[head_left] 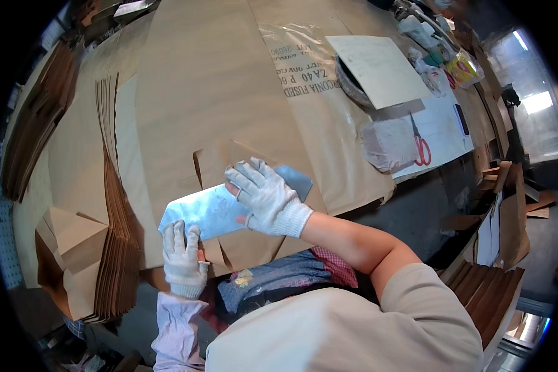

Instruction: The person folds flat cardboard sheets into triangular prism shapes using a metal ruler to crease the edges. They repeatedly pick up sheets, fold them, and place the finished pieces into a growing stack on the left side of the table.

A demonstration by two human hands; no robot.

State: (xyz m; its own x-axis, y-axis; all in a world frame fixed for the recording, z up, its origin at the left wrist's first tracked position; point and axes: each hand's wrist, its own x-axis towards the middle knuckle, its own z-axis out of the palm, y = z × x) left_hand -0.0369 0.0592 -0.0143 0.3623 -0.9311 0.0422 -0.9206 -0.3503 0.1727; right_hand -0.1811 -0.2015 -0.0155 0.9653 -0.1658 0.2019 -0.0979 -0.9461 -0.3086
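Note:
A shiny metal plate (201,214) with angled ends lies across a folded piece of brown paper (251,245) near the table's front edge. My right hand (266,198), in a white glove with bare thumb and fingertip showing, rests on the plate's right half with its fingers spread. At the plate's lower left corner, my gloved left hand (185,260) lays its fingers flat on the metal and paper. A raised paper flap (198,168) stands just beyond the plate. What lies under my palms is hidden.
Stacked folded brown paper bags (118,266) stand at the left, with more brown paper (40,121) behind. To the right are red-handled scissors (420,146), a wrapped plastic packet (389,144) and a pale board (378,71) on a round dark object. Further bags (487,297) sit at lower right.

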